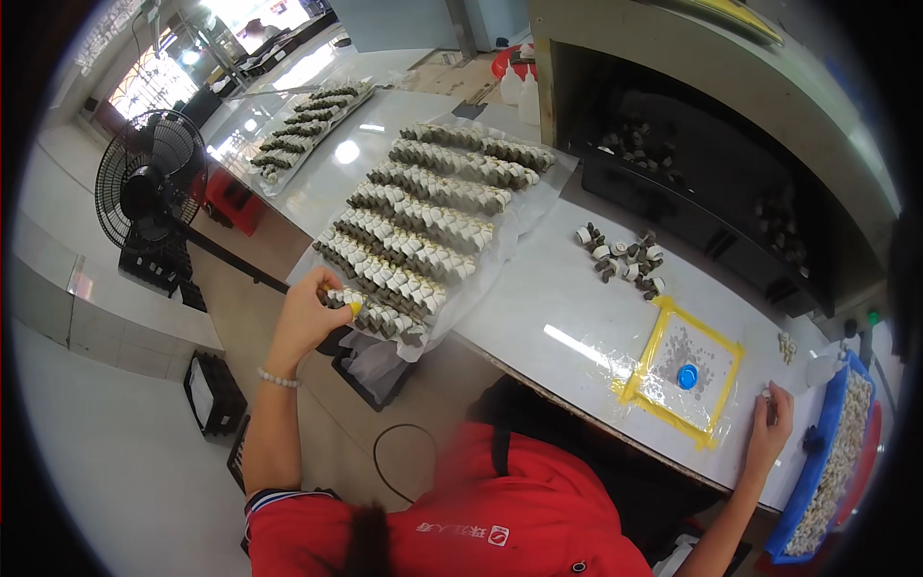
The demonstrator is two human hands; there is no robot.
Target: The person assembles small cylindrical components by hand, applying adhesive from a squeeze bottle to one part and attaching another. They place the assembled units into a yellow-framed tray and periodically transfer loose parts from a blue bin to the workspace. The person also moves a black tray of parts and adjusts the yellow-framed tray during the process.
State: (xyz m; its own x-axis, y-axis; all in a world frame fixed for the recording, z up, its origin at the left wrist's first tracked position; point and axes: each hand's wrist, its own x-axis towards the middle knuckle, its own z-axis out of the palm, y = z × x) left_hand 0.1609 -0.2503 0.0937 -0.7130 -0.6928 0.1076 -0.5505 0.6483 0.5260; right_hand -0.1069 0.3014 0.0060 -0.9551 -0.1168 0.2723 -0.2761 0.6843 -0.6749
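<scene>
White-topped row (383, 315) extends rightward from left grip (315, 313).

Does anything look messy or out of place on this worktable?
One thing: a jumbled heap of small dark-and-white pieces lies loose on the white tabletop, whereas similar pieces sit in tidy rows on the white sheet.

The pale bit (766, 393) at the right hand (773, 423) seems unidentifiably small.

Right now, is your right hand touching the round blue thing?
Apart. The head view shows a strip of yellow tape and some white tabletop between the right hand and the round blue thing.
</scene>
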